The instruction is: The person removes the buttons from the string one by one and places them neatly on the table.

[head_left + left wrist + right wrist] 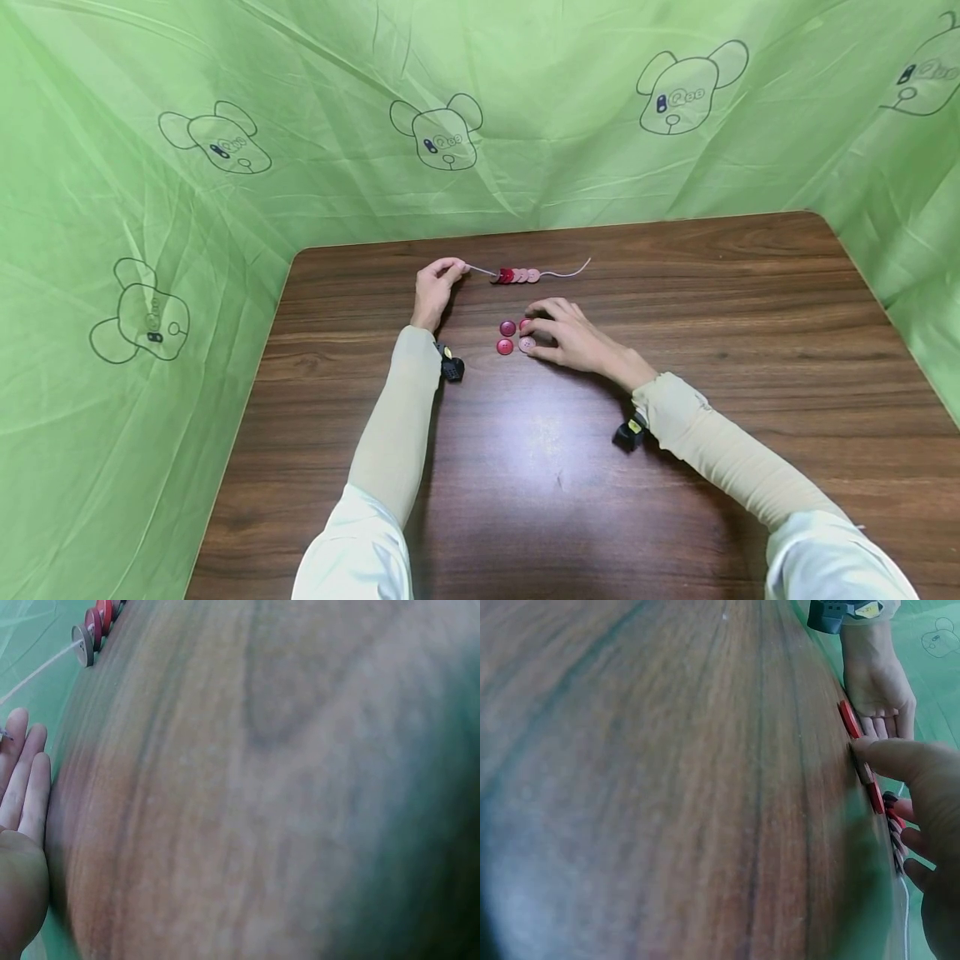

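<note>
The left hand (432,292) pinches the cord (480,270) between thumb and forefinger; its other fingers extend, almost straight. Slackening this pinch could drop the cord and let buttons slip off that end.

To the right of the left hand, the cord enters a row of strung buttons (514,276), dark and red nearest this hand, pink farthest. A loose tail extends beyond the row, ahead of the right hand. No hand secures it; a pull from the left hand could drag the row or, absent a stop, draw the tail through. No stop can be made out.

Between the hands, nearer the right, four loose buttons lie on the surface (540,517): a dark one (507,328) and a red one (505,347), then a partly covered red one (526,323) and a pink one (527,344).

The right hand (570,335) is half spread, fingers bent, fingertips at the latter pair. Whether it grips either cannot be told. Uneven fingertip pressure could tip or scatter adjacent buttons.
</note>
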`<action>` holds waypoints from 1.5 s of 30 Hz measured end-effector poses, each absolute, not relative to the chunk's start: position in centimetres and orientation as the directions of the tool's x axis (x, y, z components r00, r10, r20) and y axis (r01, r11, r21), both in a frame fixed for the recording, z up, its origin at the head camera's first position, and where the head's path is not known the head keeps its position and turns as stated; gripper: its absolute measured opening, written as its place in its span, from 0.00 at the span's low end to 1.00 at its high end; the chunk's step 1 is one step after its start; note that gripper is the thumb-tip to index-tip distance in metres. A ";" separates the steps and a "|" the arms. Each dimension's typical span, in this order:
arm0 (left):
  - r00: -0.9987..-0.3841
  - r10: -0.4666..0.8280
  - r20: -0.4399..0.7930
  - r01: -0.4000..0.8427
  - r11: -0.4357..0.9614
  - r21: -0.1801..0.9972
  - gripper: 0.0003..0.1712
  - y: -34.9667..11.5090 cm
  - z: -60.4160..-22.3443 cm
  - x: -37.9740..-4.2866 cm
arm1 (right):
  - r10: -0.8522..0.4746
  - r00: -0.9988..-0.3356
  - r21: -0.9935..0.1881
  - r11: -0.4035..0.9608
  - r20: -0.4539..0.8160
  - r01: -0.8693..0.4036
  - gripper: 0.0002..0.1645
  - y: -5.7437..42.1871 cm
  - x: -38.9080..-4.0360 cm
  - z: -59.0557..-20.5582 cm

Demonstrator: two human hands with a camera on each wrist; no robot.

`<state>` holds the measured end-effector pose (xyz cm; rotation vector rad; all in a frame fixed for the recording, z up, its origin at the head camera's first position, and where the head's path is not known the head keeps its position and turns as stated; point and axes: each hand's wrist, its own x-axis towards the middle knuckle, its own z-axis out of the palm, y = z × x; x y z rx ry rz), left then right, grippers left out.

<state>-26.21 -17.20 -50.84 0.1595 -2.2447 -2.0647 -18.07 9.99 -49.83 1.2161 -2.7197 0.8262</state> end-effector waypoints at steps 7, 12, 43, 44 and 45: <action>-0.992 -0.126 -0.017 -0.027 0.081 0.996 0.17 -17.2 -50.7 -26.3 | -0.582 -0.758 -0.485 0.592 0.296 -0.644 0.16 10.2 -19.4 -49.1; -0.993 -0.119 -0.020 -0.029 0.076 0.997 0.16 -17.3 -50.7 -26.2 | -0.499 -0.802 -0.532 0.603 0.329 -0.594 0.15 10.3 -21.0 -48.7; -0.996 -0.082 -0.042 -0.048 0.070 0.996 0.18 -16.9 -48.0 -24.8 | -0.269 -0.951 -0.556 0.773 0.151 -0.307 0.22 9.5 -26.1 -50.3; -0.996 -0.080 -0.040 -0.046 0.072 0.996 0.18 -16.9 -48.0 -24.8 | -0.268 -0.951 -0.558 0.771 0.155 -0.308 0.21 9.5 -26.1 -50.3; -0.996 -0.081 -0.040 -0.046 0.075 0.996 0.17 -16.9 -48.0 -24.7 | -0.267 -0.951 -0.560 0.769 0.157 -0.309 0.21 9.5 -26.1 -50.3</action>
